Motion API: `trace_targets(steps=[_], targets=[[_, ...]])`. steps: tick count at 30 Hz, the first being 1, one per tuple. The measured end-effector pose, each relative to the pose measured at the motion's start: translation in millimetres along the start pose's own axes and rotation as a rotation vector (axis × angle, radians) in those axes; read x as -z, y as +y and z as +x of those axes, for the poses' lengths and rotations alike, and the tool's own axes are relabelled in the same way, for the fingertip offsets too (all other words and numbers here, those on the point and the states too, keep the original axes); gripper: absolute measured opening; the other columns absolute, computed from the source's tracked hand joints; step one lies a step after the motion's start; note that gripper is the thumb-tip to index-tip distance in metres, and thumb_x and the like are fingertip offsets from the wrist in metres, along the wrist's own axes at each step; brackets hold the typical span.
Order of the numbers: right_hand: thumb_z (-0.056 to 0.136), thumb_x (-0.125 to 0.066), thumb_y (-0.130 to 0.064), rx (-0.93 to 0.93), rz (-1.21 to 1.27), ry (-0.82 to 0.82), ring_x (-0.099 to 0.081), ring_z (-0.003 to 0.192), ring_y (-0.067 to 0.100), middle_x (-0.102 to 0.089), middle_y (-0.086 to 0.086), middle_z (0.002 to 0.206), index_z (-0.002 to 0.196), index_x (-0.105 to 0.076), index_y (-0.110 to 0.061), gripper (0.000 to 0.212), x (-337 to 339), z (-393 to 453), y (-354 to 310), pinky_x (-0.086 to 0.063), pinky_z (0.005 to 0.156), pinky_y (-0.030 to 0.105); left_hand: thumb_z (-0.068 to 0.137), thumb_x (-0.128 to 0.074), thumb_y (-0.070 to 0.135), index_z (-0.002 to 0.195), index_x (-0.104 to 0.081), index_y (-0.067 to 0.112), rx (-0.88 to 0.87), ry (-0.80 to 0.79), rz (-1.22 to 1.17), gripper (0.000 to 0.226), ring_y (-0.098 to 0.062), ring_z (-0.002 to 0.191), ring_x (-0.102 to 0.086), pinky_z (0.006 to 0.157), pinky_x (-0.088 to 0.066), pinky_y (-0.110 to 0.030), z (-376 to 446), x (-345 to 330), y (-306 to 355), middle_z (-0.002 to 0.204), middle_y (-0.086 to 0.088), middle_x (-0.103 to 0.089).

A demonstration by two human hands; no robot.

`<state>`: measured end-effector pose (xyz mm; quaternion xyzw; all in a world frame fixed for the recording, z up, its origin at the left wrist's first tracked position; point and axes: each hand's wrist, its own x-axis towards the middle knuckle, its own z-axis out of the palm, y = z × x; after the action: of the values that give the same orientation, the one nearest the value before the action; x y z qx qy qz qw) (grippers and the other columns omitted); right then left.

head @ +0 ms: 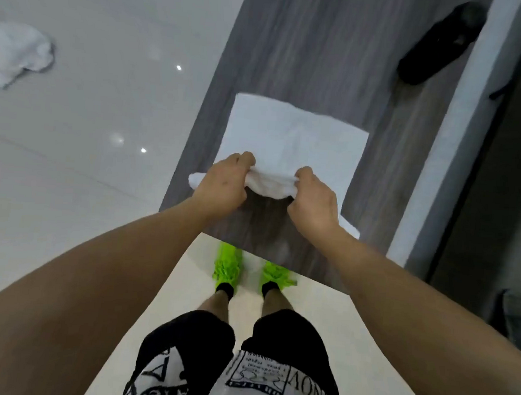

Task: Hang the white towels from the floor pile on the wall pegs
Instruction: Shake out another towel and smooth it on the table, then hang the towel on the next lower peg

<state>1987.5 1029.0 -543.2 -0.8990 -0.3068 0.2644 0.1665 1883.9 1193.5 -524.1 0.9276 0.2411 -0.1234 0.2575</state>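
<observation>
Head view looked steeply down past my bare forearms at a glossy pale tiled floor (89,132) that filled the left side, with small ceiling lights mirrored in it. Next in size was a grey wood-grain wall panel (308,47) running up the middle of the picture, its lower edge ending just above my feet. To its right stood a pale grey door frame (459,124) and a darker gap beyond it. Against the panel I held a white terry towel (293,132), its flat rectangular part spread over the wood and its top edge bunched between my hands. Whether it sat on a peg I could not tell, as no peg showed. My left hand (223,183) gripped the bunched edge at the towel's left end, fingers curled over the cloth; my right hand (314,200) pinched the same edge close beside it, a little apart from the left. A crumpled white towel pile (15,54) lay on the tiles by the left edge of the floor, well apart from me. A black object (439,43), blurred, hung near the panel's upper right corner. Below were my black and white printed shorts (243,364) and bright green shoes (227,265).
</observation>
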Motion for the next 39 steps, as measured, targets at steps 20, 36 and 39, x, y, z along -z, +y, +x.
trace_targets(steps=[20, 36, 39], targets=[[0.073, -0.073, -0.055, 0.998, 0.055, 0.206, -0.062, 0.073, 0.009, -0.066, -0.012, 0.072, 0.075, -0.065, -0.031, 0.026, 192, -135, -675, -0.050, 0.065, 0.030, 0.072, -0.046, 0.006, 0.099, -0.047, 0.022, 0.267, 0.924, 0.283, 0.031, -0.032, 0.082, -0.056, 0.067, -0.041, -0.031, -401, 521, -235, 0.092, -0.007, -0.062], [0.077, -0.064, -0.058, 1.838, -0.029, -0.179, -0.051, 0.053, 0.012, -0.052, -0.003, 0.051, 0.059, -0.057, -0.019, 0.044, -126, -466, -1136, -0.037, 0.049, 0.032, 0.074, -0.048, 0.007, 0.099, -0.045, 0.016, 1.071, 1.110, 0.543, 0.027, -0.036, 0.083, -0.058, 0.062, -0.039, -0.033, -944, 516, -485, 0.092, -0.009, -0.063], [0.079, -0.064, -0.057, 1.990, -0.035, -0.278, -0.050, 0.057, 0.019, -0.048, -0.003, 0.051, 0.058, -0.052, -0.018, 0.046, -195, -535, -1205, -0.040, 0.053, 0.036, 0.072, -0.044, 0.007, 0.088, -0.035, 0.019, 1.247, 1.079, 0.533, 0.022, -0.035, 0.077, -0.056, 0.058, -0.037, -0.035, -1033, 502, -523, 0.084, -0.007, -0.059]])
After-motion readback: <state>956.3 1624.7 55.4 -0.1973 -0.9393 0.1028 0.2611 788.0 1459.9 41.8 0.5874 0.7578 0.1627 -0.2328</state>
